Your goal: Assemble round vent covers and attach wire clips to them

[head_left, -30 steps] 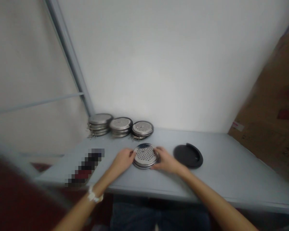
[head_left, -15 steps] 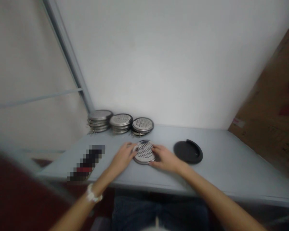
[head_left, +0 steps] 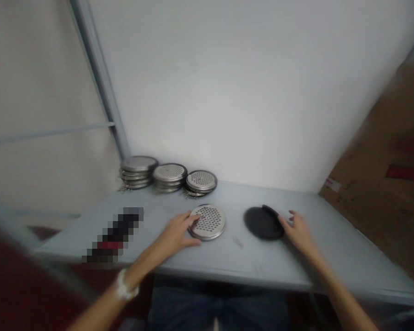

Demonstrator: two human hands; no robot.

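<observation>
A round silver metal disc with many holes, like a perforated grater plate [head_left: 211, 221], lies flat on the table in front of me. At its left edge rests my left hand [head_left: 179, 233], fingers spread, with fingertips touching the plate's rim and top. To the right lies a round black dish with a raised rim [head_left: 262, 223]. My right hand [head_left: 296, 229] is at the dish's right edge, fingers apart, the thumb side against or very near the rim; I cannot tell whether it grips.
Three stacks of similar round metal plates with black rims stand along the wall: left [head_left: 138, 171], middle [head_left: 170, 175] and right [head_left: 202, 181]. A pixelated dark object [head_left: 115, 234] lies on the table [head_left: 224, 262] at the left. A cardboard box [head_left: 376, 197] stands at the right.
My right hand has let go of the perforated plate and moved right to the black dish. My left hand stays at the plate, its fingers more spread.
</observation>
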